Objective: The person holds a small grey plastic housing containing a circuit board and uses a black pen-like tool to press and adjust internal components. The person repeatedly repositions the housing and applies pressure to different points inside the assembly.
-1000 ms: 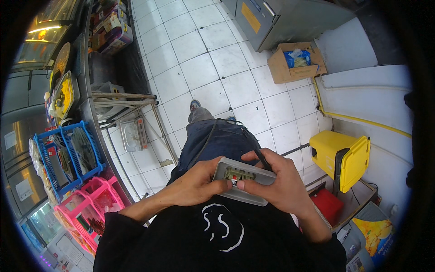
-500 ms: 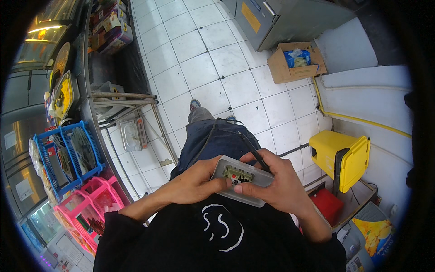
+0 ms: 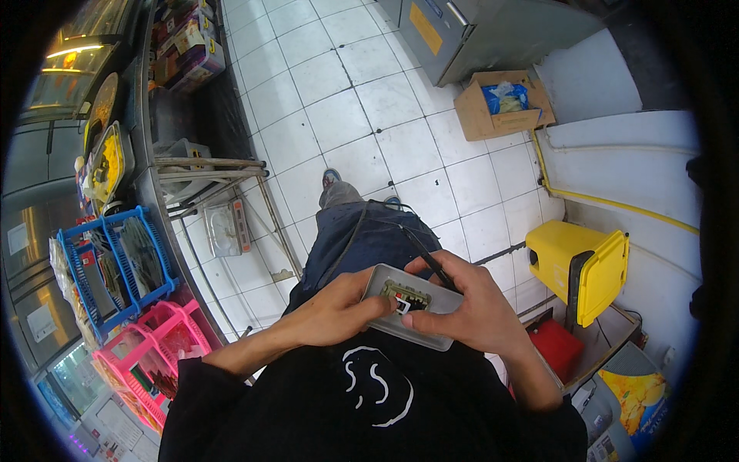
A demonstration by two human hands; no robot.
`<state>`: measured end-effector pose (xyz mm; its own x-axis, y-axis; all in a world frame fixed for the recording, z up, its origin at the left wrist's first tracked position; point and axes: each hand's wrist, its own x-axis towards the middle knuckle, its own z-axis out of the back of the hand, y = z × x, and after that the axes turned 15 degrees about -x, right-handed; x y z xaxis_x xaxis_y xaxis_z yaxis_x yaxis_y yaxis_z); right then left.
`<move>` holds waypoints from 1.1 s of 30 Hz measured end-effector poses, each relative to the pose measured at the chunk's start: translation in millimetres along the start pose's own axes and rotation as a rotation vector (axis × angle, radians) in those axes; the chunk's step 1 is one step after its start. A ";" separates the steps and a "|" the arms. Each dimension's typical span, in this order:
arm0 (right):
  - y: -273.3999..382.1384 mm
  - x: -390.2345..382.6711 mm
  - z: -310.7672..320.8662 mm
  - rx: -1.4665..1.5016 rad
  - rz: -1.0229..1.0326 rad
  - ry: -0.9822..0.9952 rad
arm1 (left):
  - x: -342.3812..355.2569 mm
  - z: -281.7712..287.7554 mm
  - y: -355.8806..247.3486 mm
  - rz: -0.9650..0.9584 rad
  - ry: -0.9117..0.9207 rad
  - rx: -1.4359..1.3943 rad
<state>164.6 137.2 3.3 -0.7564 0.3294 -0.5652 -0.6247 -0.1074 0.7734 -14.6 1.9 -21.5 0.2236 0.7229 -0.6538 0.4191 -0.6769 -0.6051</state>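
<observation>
— What are the hands gripping?
— The left hand [image 3: 332, 312] and right hand [image 3: 466, 308] are both clamping a flat grey metal plate [image 3: 412, 306], rectangular with rounded corners, over the lap.
— Which way is it lying?
— Its long axis is running left to right; a thin black pen-like tool [image 3: 428, 258] is sticking out of the right hand.

**Grey plate held over our lap**

We see a flat grey rectangular plate [image 3: 409, 308] with rounded corners, lying tilted, its long side running from ten o'clock to four o'clock, just below the middle of the view. Its centre carries a small inset with olive, white and red parts. A thin black rod-like tool [image 3: 429, 259] slants from eleven o'clock down to the plate's upper edge, its lower end hidden under fingers.
</observation>
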 end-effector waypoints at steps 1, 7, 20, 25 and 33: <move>-0.3 0.0 0.0 -0.019 -0.023 0.007 | -0.1 -0.4 -1.2 0.001 0.006 -0.018; 2.1 -0.8 7.5 -0.049 0.004 0.031 | -0.9 -2.1 -8.6 0.052 -0.008 -0.073; 39.0 -10.8 22.8 0.271 0.192 -0.372 | 3.7 -0.9 -30.0 0.043 0.029 -0.662; 56.8 -8.3 17.6 0.423 0.327 -0.397 | 8.2 2.5 -39.3 0.038 0.084 -0.762; 64.3 -5.8 8.4 0.427 0.369 -0.488 | 8.6 12.5 -41.8 0.026 0.156 -0.728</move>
<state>130.5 136.3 58.7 -0.6681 0.7322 -0.1322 -0.1419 0.0490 0.9887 -41.2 34.7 -7.6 0.3413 0.7559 -0.5587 0.8767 -0.4704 -0.1009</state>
